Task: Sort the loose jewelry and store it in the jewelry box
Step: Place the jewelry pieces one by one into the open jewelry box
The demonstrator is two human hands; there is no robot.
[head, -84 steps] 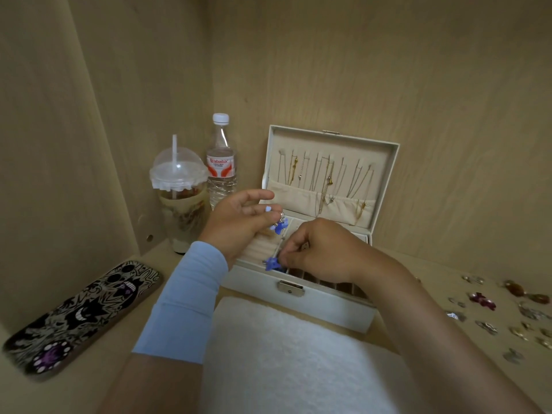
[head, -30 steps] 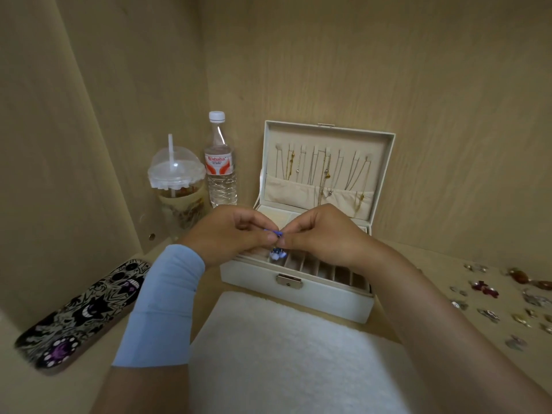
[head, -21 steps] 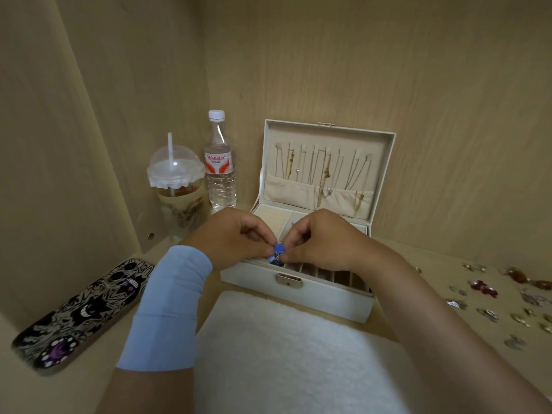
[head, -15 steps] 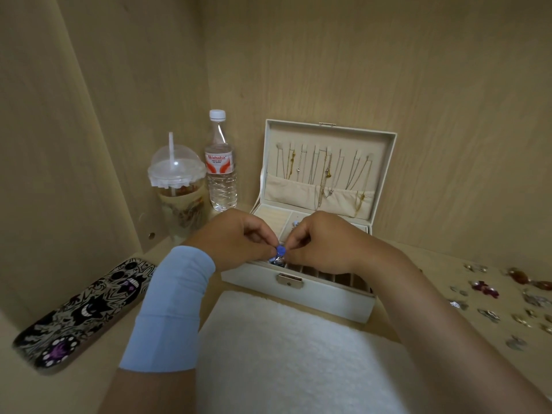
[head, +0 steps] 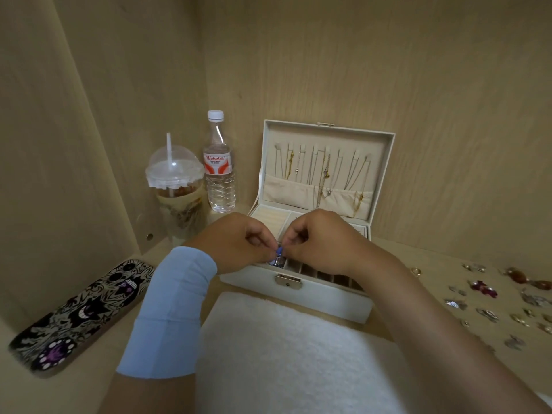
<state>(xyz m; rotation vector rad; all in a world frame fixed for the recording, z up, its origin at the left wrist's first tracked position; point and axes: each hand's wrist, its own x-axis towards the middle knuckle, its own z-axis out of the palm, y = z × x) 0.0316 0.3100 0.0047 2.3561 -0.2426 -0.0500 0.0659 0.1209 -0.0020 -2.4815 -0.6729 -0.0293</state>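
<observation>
White jewelry box point(head: 298, 297) is standing open, its lid point(head: 380, 144) raised upright, with fine chain necklaces point(head: 324, 171) hanging inside it. A blue piece point(head: 279, 251) is being pinched between left hand point(head: 239, 243) and right hand point(head: 319, 243) above the front-left compartments. Loose jewelry point(head: 482, 288) is lying scattered to the box's right, apart from it

Dim, warm, even light; soft shadows are cast in the left corner. Edges are bowed by wide-angle distortion; fine detail is slightly blurred.
</observation>
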